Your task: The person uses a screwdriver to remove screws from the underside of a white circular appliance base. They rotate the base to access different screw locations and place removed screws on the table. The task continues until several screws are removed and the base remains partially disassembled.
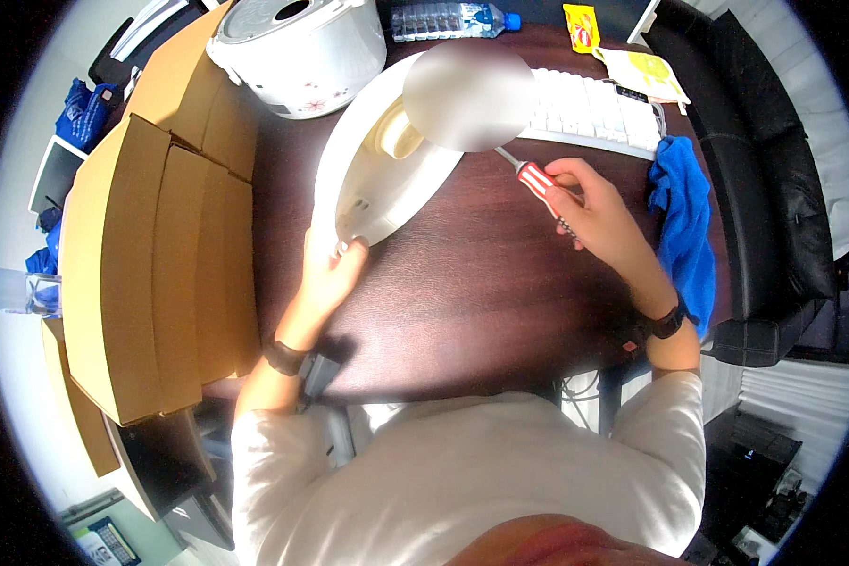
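Observation:
My left hand grips the near lower edge of a white round shell, thumb on its rim. The shell is tilted up over the dark table, and a cream-coloured round piece shows inside it. A grey blurred patch hides its upper right part. In my right hand is a screwdriver with a red and white handle, fingers closed around it. Its metal shaft points up and left toward the shell, and the tip is lost at the blurred patch.
A white rice cooker stands at the back left, beside cardboard boxes. A water bottle lies at the back. To the right are a white keyboard, small packets and a blue cloth on the table's edge.

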Motion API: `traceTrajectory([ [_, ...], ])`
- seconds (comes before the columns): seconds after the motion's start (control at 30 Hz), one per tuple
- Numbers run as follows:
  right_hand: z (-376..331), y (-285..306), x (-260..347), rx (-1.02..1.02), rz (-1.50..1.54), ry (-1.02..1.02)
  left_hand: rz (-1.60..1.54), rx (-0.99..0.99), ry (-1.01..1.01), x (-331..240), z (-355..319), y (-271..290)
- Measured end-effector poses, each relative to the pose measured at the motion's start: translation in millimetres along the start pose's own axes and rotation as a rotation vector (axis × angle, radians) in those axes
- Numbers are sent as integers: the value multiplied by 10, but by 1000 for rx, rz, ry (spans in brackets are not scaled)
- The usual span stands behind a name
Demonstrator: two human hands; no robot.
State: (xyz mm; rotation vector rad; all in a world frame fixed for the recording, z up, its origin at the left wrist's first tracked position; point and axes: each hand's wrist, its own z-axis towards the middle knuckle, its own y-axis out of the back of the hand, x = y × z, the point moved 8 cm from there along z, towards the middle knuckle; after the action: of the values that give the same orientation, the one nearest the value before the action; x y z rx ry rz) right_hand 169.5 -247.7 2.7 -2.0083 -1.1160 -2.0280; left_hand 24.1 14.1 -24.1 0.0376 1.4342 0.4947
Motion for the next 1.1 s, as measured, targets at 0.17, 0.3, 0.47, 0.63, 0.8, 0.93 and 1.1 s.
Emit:
traceTrajectory([
  [0.17, -13, -333, -120, 209, 480, -148, 63, 72, -47, -67, 3, -36],
  [0.3, -77, -446, -122, 181, 527, -153, 139, 18, -189, -233, -2, -75],
  [0.47, -241, -454, 131, 239, 378, -29, 187, 19, -203, -262, -6, -75],
  [0.63, -406, -370, 363, 173, 134, 152, 201, -5, -282, -295, -7, -67],
  [0.8, -417, -359, 396, 151, 55, 269, 106, 40, -111, -174, -18, -61],
  [0.93, -321, -251, 354, 113, 256, 141, 64, 14, -69, -111, -35, -35],
  [1.1, -183, -9, 345, -94, 292, 397, -100, -70, -64, 24, -16, 24],
])
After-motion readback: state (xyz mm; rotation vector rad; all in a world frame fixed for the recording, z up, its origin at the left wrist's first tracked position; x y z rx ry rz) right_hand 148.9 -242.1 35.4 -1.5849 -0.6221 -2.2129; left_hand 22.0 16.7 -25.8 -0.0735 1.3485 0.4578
